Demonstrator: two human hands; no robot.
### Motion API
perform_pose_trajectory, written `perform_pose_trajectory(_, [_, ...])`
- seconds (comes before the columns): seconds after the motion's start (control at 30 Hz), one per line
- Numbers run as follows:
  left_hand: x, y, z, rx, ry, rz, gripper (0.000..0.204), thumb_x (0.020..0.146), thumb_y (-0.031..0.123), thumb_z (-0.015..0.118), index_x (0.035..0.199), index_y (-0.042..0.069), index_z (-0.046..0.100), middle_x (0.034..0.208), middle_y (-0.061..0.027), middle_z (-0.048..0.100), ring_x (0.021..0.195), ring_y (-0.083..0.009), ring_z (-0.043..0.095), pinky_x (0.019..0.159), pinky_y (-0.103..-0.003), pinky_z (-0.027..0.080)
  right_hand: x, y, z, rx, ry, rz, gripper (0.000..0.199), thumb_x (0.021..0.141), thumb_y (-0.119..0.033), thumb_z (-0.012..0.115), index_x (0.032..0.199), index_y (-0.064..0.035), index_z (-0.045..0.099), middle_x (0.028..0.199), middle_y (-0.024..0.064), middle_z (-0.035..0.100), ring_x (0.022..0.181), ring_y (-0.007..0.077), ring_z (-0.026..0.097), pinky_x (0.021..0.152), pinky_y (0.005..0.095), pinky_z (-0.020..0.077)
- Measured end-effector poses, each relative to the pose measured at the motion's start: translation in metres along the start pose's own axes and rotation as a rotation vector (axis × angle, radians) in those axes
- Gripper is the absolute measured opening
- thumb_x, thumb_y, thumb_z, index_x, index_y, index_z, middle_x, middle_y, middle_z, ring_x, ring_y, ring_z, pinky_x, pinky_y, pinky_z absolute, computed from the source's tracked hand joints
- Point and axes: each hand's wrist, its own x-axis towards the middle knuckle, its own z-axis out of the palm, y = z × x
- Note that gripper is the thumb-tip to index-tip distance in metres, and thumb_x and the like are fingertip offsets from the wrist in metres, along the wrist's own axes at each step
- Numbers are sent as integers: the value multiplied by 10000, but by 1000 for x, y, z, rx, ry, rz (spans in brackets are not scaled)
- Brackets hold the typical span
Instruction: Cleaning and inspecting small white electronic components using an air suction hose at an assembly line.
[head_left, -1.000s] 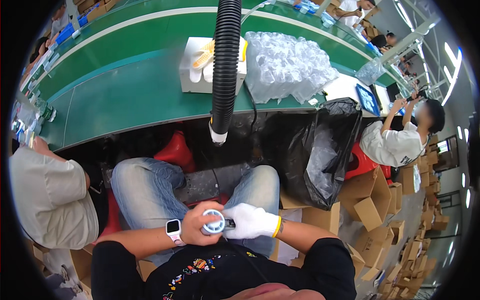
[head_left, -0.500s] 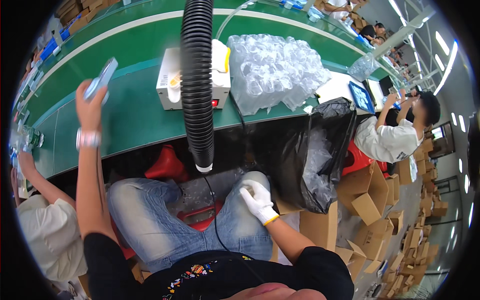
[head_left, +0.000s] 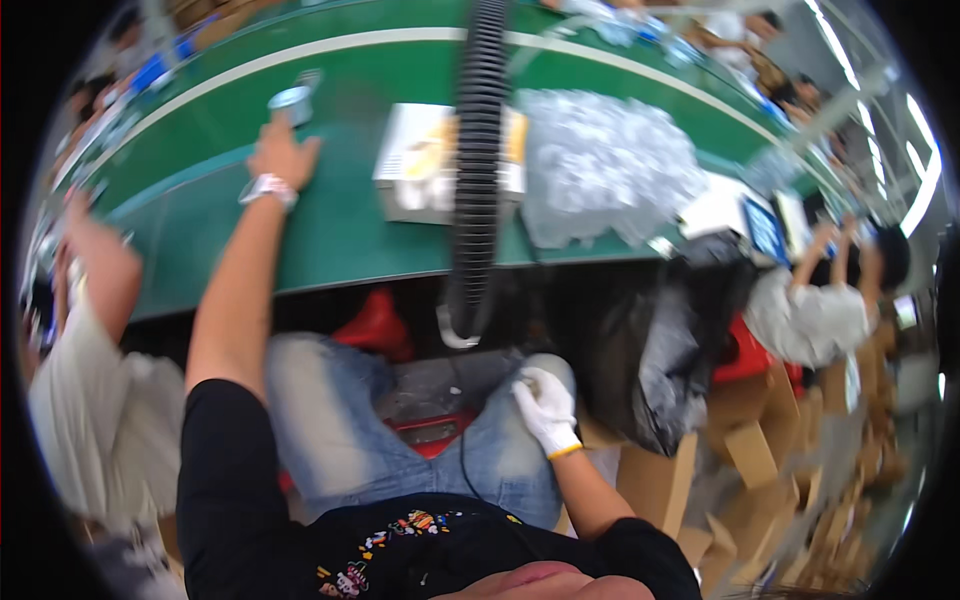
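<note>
My bare left hand point(head_left: 283, 157), wearing a wristband, stretches forward over the green work surface with its thumb spread apart. Just beyond its fingertips is a small clear, bluish plastic container point(head_left: 291, 103) on the green belt. Blur hides whether a fingertip still touches it. My right hand point(head_left: 546, 408), in a white knitted glove with a yellow cuff, rests loosely on my right thigh and holds nothing that I can see.
A black ribbed hose point(head_left: 481, 150) hangs before a white box-shaped device point(head_left: 415, 165) with gloves on it. Beside that lies a big bag of clear plastic cups point(head_left: 610, 165). A black bin bag point(head_left: 690, 340) hangs at the table's edge. Co-workers sit left and right.
My left hand has reached farther forward and its grip on the plastic container has loosened, the container now over the belt. The whole view has shifted. My right hand stays on my thigh.
</note>
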Motion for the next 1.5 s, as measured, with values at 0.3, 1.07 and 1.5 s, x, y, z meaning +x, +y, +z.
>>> perform_pose_trajectory(0.3, [-80, 15, -35, 99, -150, 63, 614, 986, 540, 512, 1495, 197, 505, 1556, -148, 453, 1454, -339, 395, 1164, -598, 287, -10, 3, 12, -67, -63, -15, 322, 884, -258, 739, 1133, -55, 718, 1018, 135, 742, 910, 273, 729, 877, 382, 563])
perform_pose_trajectory(1.07, [-81, 23, -50, 31, -223, -11, 688, 954, 555, 543, 1491, 126, 500, 1595, -120, 417, 1490, -332, 345, 1202, -528, 252, -11, 19, 17, -11, -36, 25, 301, 887, -214, 744, 1112, -16, 722, 960, 122, 754, 865, 222, 725, 842, 344, 569])
perform_pose_trajectory(1.5, [-76, 41, -70, 41, -263, 43, 623, 913, 540, 576, 1384, 134, 612, 1483, -126, 565, 1366, -341, 517, 1083, -531, 434, -9, 35, 18, 150, 94, 43, 304, 888, -209, 771, 1141, -45, 732, 1060, 127, 751, 973, 230, 724, 913, 341, 559])
